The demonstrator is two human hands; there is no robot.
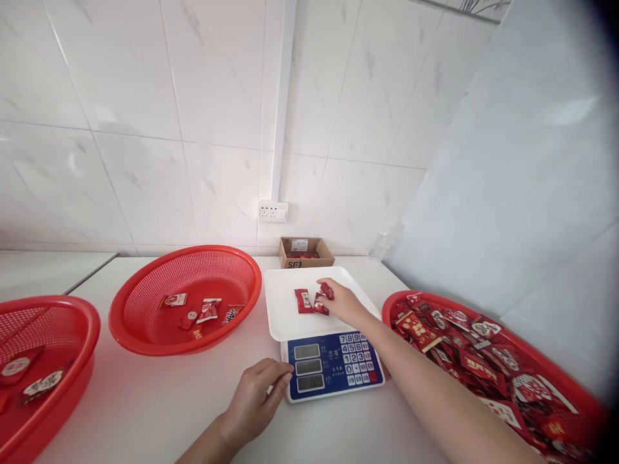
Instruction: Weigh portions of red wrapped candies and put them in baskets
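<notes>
My right hand (342, 304) is over the white tray (280, 325) of a digital scale, with its fingers closed on a red-wrapped candy (327, 291). A second red wrapped candy (321, 305) lies under those fingers; whether they touch it I cannot tell. To its left, a flat red packet (304, 301) with a pale label rests on the tray. My left hand (256, 398) is at the left edge of the scale's blue keypad panel (333, 366), thumb and forefinger drawn together and nothing visible between them. The digits on the displays are too faint to read.
A red basket (116, 316) with several packets stands left of the scale, another red basket (89, 374) at the far left. At right, a red basket (393, 298) is full of red packets. Behind the scale sit a small cardboard box (309, 263) and a clear plastic container (380, 246).
</notes>
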